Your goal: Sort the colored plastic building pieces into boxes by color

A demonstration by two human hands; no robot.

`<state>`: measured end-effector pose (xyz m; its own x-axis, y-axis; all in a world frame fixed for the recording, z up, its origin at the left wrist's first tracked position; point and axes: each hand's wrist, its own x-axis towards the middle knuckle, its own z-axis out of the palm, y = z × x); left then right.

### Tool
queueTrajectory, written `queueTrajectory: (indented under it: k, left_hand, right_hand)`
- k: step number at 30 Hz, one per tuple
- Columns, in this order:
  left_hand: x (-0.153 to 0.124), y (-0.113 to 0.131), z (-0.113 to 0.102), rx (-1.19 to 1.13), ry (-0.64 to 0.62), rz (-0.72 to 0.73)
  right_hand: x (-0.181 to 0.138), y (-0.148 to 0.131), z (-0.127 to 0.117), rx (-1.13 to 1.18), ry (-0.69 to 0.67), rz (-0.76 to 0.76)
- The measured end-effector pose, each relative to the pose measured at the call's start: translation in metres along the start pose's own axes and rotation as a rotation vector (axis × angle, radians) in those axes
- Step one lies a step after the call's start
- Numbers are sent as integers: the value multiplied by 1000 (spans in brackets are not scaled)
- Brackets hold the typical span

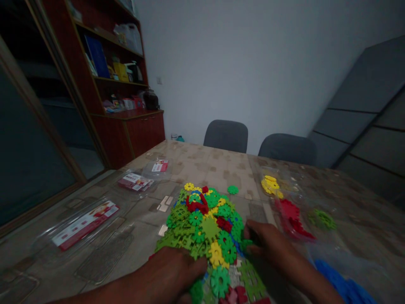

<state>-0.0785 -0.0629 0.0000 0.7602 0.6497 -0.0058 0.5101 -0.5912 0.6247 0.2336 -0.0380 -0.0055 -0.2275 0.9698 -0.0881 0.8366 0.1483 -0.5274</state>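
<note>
A heap of plastic interlocking building pieces (210,228), green, yellow, red and blue, lies on the table in front of me. Many are notched discs; others are olive-green lattice squares. My left hand (174,270) rests at the near left edge of the heap, its fingers curled under and mostly hidden. Just below its thumb shows a green piece (196,291); whether the hand grips it is unclear. At the right edge of the heap, my right hand (264,237) is closed, with a green notched disc (247,243) between thumb and fingers.
Clear plastic boxes stand on the right, holding yellow discs (270,185), red pieces (292,217), green pieces (322,219) and blue pieces (344,283). Labelled clear lids (85,226) lie on the left. A lone green disc (233,190) sits beyond the heap. Two grey chairs (226,135) stand behind the table.
</note>
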Motion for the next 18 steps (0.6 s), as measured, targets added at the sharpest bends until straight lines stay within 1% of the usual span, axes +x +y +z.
queueTrajectory:
  k: [3,6,9,13,15,18]
  left_hand:
    - [2,4,-4,-42,-4,-8]
    - [5,4,-4,-89,-9,-38]
    - [9,0,-2,-160,-5,-114]
    - [18,-9,6,-274,77,-212]
    - [22,-13,11,-414,90,-253]
    - [27,-19,17,-602,105,-272]
  right_hand:
    - [4,-6,-4,147,-15,-48]
    - [4,-22,-3,328,-55,-107]
    - [0,-41,7,506,-131,-143]
    - [-5,-57,21,680,-212,-134]
    - [-6,-60,23,710,-195,-129]
    - [-4,-60,18,714,-93,-113]
